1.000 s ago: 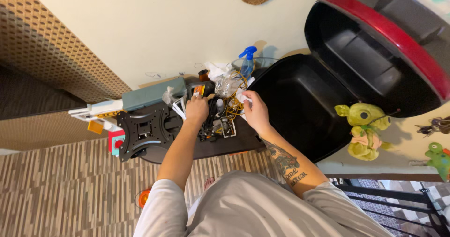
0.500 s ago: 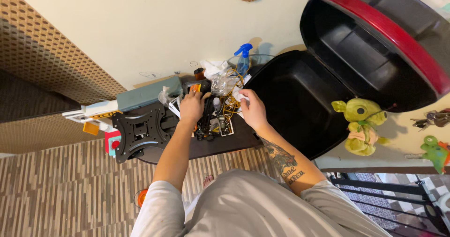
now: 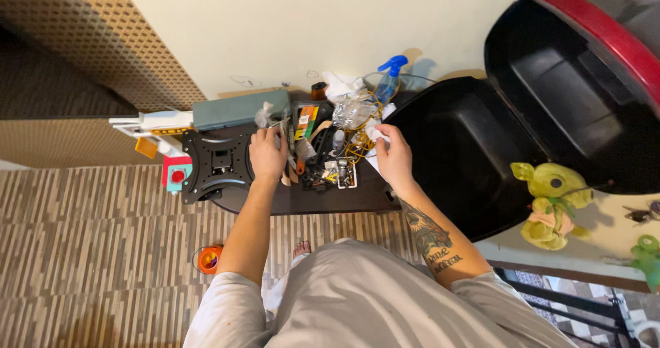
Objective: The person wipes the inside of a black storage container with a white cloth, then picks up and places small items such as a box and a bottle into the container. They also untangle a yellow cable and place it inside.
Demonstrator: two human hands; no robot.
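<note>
Left hand (image 3: 267, 155) has shifted toward black bracket (image 3: 220, 161).

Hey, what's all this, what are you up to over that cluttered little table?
A person stands over a small dark table heaped with bits and wires. The left hand rests on the pile beside a black metal bracket. The right hand grips a crumpled white tissue next to an open black case with a red-trimmed lid. A blue spray bottle stands by the wall.
</note>
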